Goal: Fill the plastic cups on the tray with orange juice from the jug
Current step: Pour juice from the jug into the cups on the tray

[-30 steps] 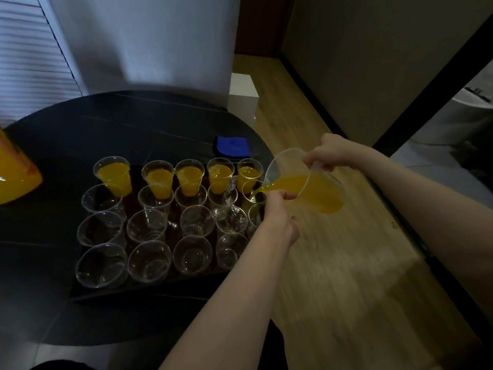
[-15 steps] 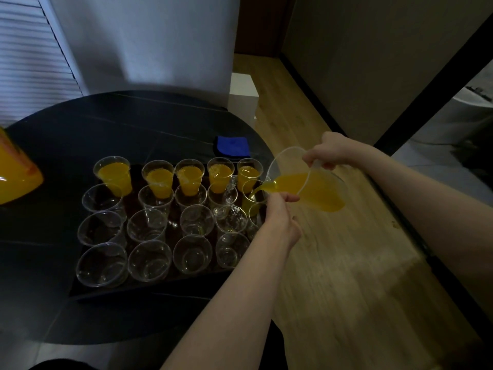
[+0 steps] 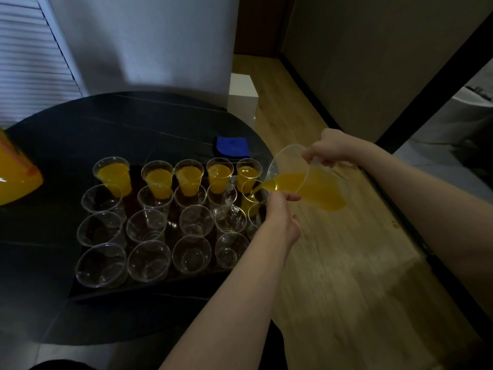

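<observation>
Tray point(image 3: 149, 289) is sitting on the dark table point(image 3: 80, 134), back row full. Right hand point(image 3: 329, 152) is clamping the tilted jug point(image 3: 317, 188); left hand point(image 3: 280, 209) is gripping the cup point(image 3: 252, 196) being filled. Tilting harder risks overflowing onto neighbouring cups.

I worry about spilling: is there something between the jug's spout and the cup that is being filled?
Nothing visible. The jug, tilted by the right hand, pours straight into the cup at the tray's right edge. The left hand is beside that cup, below the spout.
</observation>
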